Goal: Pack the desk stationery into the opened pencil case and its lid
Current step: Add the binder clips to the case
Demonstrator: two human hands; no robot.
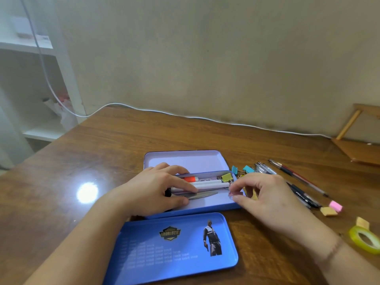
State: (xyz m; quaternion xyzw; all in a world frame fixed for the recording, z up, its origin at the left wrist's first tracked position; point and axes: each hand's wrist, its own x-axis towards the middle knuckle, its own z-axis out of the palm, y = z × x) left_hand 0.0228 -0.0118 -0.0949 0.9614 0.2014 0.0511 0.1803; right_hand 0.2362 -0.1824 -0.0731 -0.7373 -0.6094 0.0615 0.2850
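The opened pencil case [205, 208], lavender inside, lies mid-desk with its far half [185, 159] folded back. It holds white pens [209, 184], an orange-capped item [190, 179], a grey blade-like piece [201, 195] and a yellow binder clip [226, 177]. My left hand [152, 188] rests on the case's left end, fingers laid flat over the white pens. Over the case's right end, my right hand [267, 194] pinches a small pink clip [233, 193] between thumb and fingertips. The blue printed lid [174, 247] lies hollow side up in front of the case, with nothing in it.
To the right of the case lie blue binder clips [248, 169], several pens [265, 169], a red pen [296, 175], black pens [304, 196], a pink eraser [335, 206], a yellow clip [328, 211] and a yellow tape roll [365, 239]. A white cable [185, 116] runs along the wall.
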